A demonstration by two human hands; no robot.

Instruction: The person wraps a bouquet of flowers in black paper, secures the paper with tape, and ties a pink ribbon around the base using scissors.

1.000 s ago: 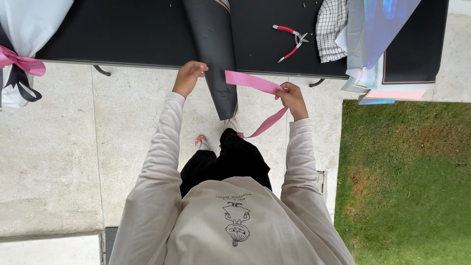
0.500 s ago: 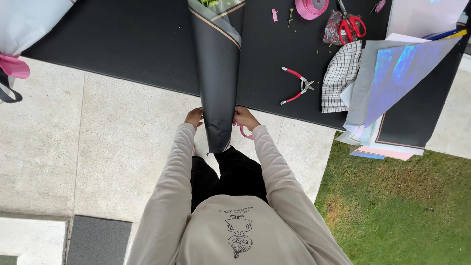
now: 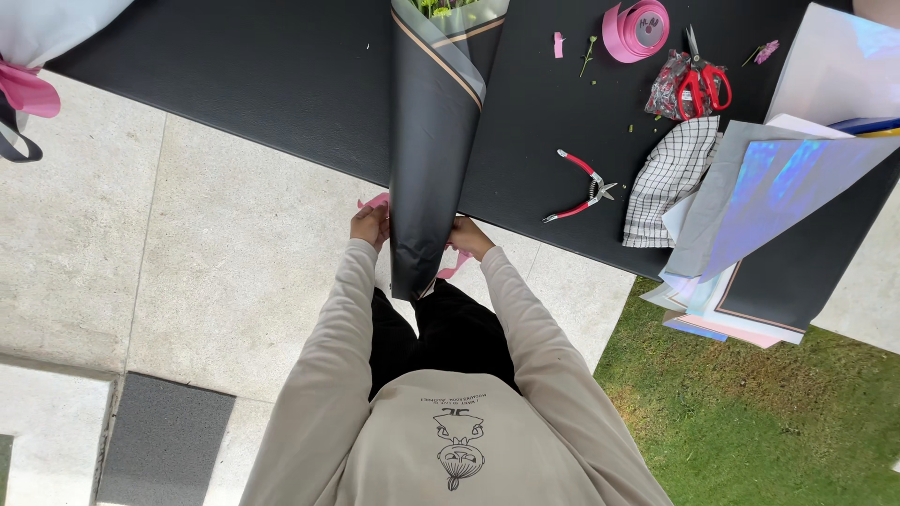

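A bouquet wrapped in black paper with a tan stripe lies over the front edge of the black table, its narrow end hanging toward me. My left hand is at its left side, my right hand at its right. Both hands hold a pink ribbon that passes behind the wrap's lower part; a bit shows by each hand.
On the table lie red-handled pliers, red scissors, a pink ribbon roll, a checked cloth and stacked wrapping sheets. Another wrapped bouquet with a pink bow sits far left. Paving below, grass at right.
My hands have come down from holding the ribbon spread out to either side of the wrap's narrow end. The view has shifted so more of the table's far side shows.
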